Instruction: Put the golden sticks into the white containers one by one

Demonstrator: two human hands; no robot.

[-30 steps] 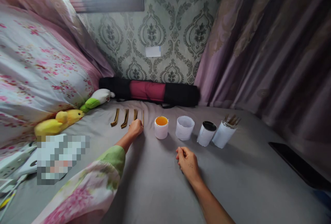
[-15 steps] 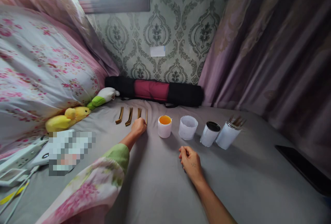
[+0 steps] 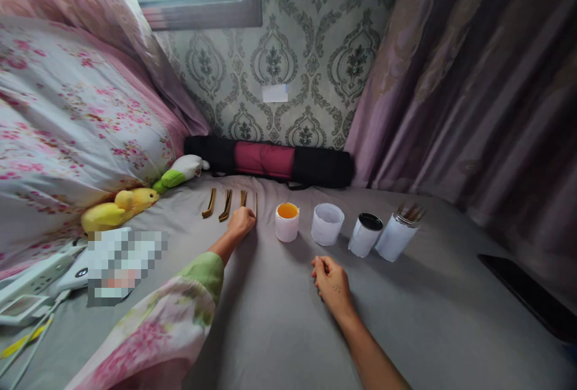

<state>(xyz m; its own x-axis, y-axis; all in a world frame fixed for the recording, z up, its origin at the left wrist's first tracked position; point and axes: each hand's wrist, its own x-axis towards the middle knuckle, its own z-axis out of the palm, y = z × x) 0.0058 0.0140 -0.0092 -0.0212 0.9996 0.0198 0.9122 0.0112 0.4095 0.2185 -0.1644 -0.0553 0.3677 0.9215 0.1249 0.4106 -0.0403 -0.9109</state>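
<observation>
My left hand (image 3: pixel 241 222) reaches forward over the grey sheet, its fingers closed at the lower end of a single thin brown stick (image 3: pixel 256 201). Just behind that hand, a bunch of sticks (image 3: pixel 243 198) is partly hidden by it. Two more bunches, a middle one (image 3: pixel 226 205) and a far-left one (image 3: pixel 210 204), lie in the same row. My right hand (image 3: pixel 331 282) rests on the sheet in a loose fist, with nothing showing in it. Beyond it stand a white cup with an orange inside (image 3: pixel 286 229) and a wider white tub (image 3: pixel 326 231).
Right of the tub are a white-wrapped can with a dark rim (image 3: pixel 364 240) and a taller can (image 3: pixel 394 241) holding several brown sticks. A dark flat device (image 3: pixel 525 294) lies far right. Plush toys (image 3: pixel 117 210) and a power strip (image 3: pixel 33 279) are at left; a long black-red bag (image 3: pixel 265 158) lies along the wall.
The view has shifted very slightly. Both hands, the sticks and the containers keep practically the same places.
</observation>
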